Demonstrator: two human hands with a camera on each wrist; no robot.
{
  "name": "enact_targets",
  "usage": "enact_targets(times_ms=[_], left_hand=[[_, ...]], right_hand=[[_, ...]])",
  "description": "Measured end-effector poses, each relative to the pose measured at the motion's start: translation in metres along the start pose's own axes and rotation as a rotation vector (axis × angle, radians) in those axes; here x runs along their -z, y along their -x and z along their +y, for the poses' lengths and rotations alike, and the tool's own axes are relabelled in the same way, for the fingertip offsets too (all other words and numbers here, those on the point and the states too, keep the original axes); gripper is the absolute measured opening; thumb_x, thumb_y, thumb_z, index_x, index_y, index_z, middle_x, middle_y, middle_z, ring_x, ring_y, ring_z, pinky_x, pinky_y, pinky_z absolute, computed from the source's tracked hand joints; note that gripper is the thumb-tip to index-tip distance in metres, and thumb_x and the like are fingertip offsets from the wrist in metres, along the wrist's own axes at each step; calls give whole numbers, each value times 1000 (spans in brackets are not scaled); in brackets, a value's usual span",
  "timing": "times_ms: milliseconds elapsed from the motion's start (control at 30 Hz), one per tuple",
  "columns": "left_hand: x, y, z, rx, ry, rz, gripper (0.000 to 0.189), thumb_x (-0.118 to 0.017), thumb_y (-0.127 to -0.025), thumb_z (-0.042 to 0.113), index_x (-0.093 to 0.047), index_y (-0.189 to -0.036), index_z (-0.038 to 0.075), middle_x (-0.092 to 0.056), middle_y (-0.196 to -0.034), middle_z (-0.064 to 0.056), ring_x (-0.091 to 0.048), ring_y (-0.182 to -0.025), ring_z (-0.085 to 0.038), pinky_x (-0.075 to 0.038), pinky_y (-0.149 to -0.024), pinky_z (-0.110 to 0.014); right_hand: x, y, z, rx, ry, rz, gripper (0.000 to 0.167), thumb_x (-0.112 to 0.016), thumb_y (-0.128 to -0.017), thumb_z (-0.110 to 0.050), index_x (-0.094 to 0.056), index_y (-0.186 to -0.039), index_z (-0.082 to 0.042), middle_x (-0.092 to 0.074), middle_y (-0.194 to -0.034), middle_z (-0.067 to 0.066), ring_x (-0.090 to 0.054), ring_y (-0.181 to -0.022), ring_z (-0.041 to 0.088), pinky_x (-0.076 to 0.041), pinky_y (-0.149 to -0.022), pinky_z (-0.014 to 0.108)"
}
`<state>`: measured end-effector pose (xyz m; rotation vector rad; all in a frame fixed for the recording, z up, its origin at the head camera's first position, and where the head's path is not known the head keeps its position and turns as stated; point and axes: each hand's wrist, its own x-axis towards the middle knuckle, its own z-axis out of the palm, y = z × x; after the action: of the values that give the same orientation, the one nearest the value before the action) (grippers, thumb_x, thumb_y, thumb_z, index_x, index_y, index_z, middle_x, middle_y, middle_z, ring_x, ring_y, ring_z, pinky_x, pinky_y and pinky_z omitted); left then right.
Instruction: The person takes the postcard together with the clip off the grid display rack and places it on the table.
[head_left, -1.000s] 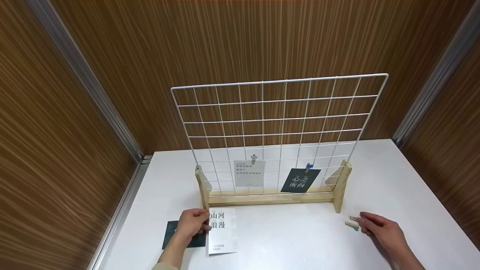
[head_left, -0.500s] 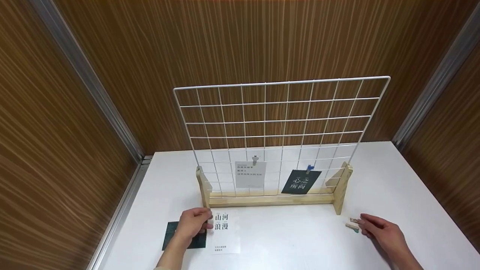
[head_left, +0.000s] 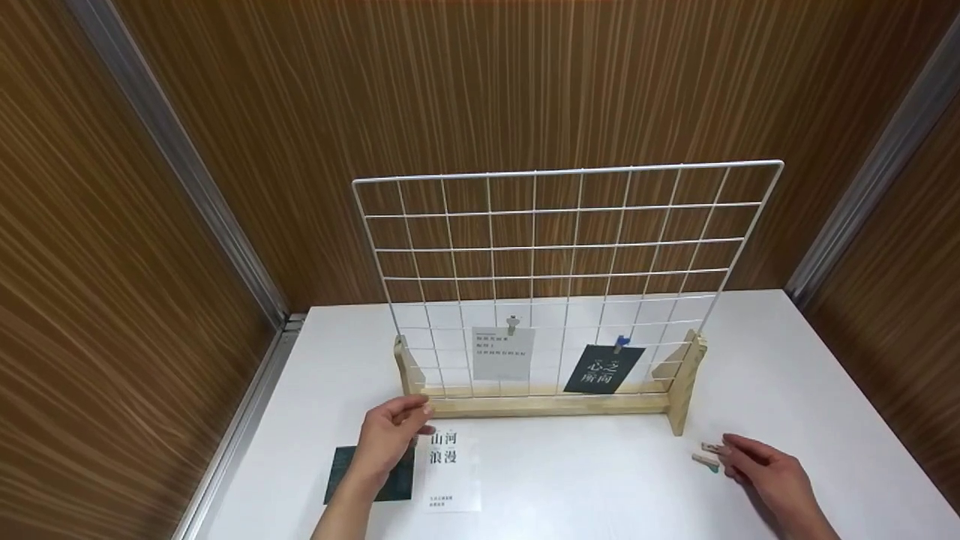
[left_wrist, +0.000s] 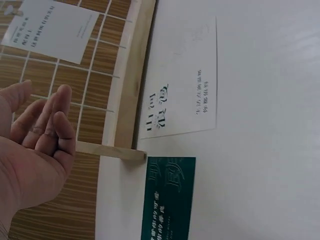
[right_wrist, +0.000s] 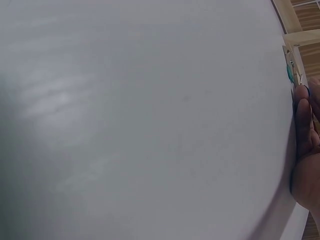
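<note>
My left hand (head_left: 384,442), fingers loosely bent and holding nothing, hovers over the top left corner of a white printed card (head_left: 459,484) lying on the table. Partly under that hand in the head view is a dark green card (head_left: 397,484). The left wrist view shows the white card (left_wrist: 185,75) and green card (left_wrist: 170,200) lying apart from the fingers. At the right, my right hand (head_left: 771,474) pinches a small wooden clothespin (head_left: 709,448) close over the table. A second clothespin with a green decoration (head_left: 705,462) lies right beside it.
A white wire grid (head_left: 534,247) stands in a wooden base (head_left: 551,406) behind the hands. Clipped to it are a white card (head_left: 501,366) and a tilted dark card (head_left: 600,381), the latter with a blue-topped clip (head_left: 622,343). Wood-grain panels (head_left: 187,337) enclose the table.
The white card has shifted slightly right and now lies flat. My left hand has let go of it and lifted up toward the base. The right hand stays at the clothespins.
</note>
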<state>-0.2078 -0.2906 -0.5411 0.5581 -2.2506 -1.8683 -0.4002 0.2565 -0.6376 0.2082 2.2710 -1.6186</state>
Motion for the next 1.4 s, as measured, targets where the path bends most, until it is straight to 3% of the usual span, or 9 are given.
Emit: enact_targets(times_ms=[267, 400, 600, 767, 1000, 1100, 1233, 1400], left_hand=[[-12, -6, 39, -159, 38, -61, 44, -76, -101, 28, -67, -139, 7, -69, -136, -12, -76, -104, -25, -58, -90, -38], [-17, -12, 58, -211, 47, -80, 44, -77, -100, 29, -68, -139, 11, -66, -140, -10, -76, -105, -23, -58, -95, -34], [-25, -20, 80, -283, 42, -121, 44, -77, -101, 26, -67, -140, 10, -63, -144, -10, -75, -108, -23, -57, -99, -41], [-33, -26, 92, -312, 31, -157, 46, -77, -101, 25, -66, -142, 8, -64, -145, -12, -75, -109, -23, -57, -100, -39], [-41, -31, 96, -329, -4, -177, 46, -76, -101, 21, -65, -143, 6, -67, -139, -14, -76, -109, -23, -56, -102, -46], [-42, -33, 96, -343, -44, -159, 45, -75, -102, 22, -65, -143, 7, -67, -141, -12, -76, -107, -22, -55, -103, -49], [-43, -34, 96, -362, -69, -148, 44, -75, -102, 21, -66, -143, 7, -67, -141, -13, -76, -108, -23, -57, -101, -49], [-45, -35, 99, -378, -80, -159, 43, -75, -102, 20, -66, -142, 10, -68, -138, -14, -75, -110, -25, -59, -98, -46]], right_hand=[[2, 1, -2, -7, 3, 22, 62, -77, -101, -26, -55, -148, 7, -72, -128, 9, -72, -90, 13, -62, -79, 28], [4, 1, -5, -10, -31, 25, 59, -77, -101, -23, -56, -148, 7, -74, -123, 4, -72, -89, 14, -62, -78, 28], [7, 1, -6, -18, -28, 26, 58, -74, -102, -22, -55, -149, 6, -74, -124, 7, -72, -90, 16, -62, -78, 29], [9, 1, -3, -29, -44, 20, 59, -74, -103, -24, -54, -150, 6, -75, -117, 6, -71, -90, 17, -62, -78, 29], [10, 9, -9, -78, -238, 32, 54, -75, -102, -25, -59, -148, -1, -76, -101, 4, -70, -85, 20, -61, -74, 32], [8, 15, -20, -41, -190, 46, 56, -75, -102, -31, -60, -148, -3, -77, -107, 1, -72, -86, 19, -61, -75, 30], [2, 26, -47, 112, -19, 44, 59, -74, -102, -36, -60, -147, 1, -76, -119, 4, -73, -89, 15, -61, -78, 30], [-18, 43, -95, 285, 73, -6, 52, -72, -104, -31, -62, -145, 0, -73, -122, 12, -73, -90, 17, -62, -78, 32]])
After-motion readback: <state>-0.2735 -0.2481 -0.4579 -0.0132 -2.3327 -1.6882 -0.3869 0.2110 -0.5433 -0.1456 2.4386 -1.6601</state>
